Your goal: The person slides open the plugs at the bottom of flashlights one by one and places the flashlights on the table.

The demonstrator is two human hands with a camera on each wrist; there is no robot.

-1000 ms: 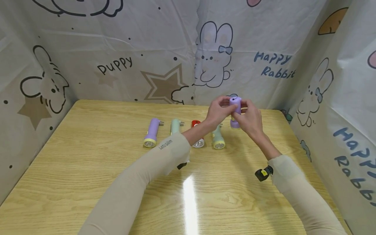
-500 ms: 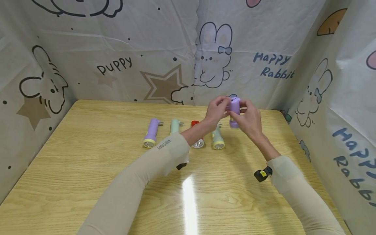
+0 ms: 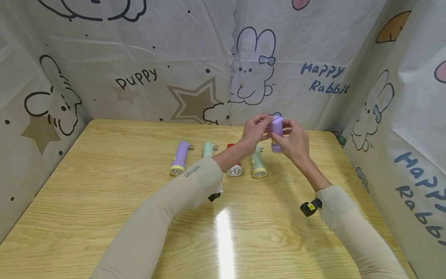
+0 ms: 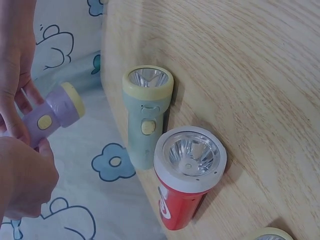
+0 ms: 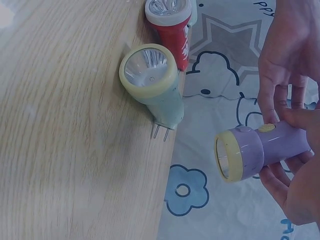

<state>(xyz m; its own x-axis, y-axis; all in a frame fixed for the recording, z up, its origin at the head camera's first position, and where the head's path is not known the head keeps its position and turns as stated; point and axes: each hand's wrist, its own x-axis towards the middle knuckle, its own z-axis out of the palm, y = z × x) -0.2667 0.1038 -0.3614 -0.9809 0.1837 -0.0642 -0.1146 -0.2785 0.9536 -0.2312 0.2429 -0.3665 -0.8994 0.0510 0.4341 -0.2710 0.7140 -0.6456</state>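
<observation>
A purple flashlight (image 3: 277,126) is held upright above the far right part of the table, its lens end down. My right hand (image 3: 295,140) grips its body from the right, thumb across the near side. From the left, my left hand (image 3: 256,130) pinches the tail end near the top. In the right wrist view the flashlight's yellow lens ring (image 5: 230,156) and yellow switch (image 5: 267,128) show. Just left of the hands lies a green flashlight (image 3: 258,164) with plug prongs. Beside it is a red and white flashlight (image 3: 235,169), partly hidden by my left forearm.
Farther left lie another green flashlight (image 3: 208,150), partly covered by the left sleeve, and another purple flashlight (image 3: 181,157). All rest on the wooden table (image 3: 104,174), lenses toward me. A printed cloth (image 3: 139,97) hangs behind the table and along its sides.
My left thumb has slid back from the front of the held flashlight to its left side. Both hands and the flashlight have drifted very slightly left. The flashlights on the table stay put.
</observation>
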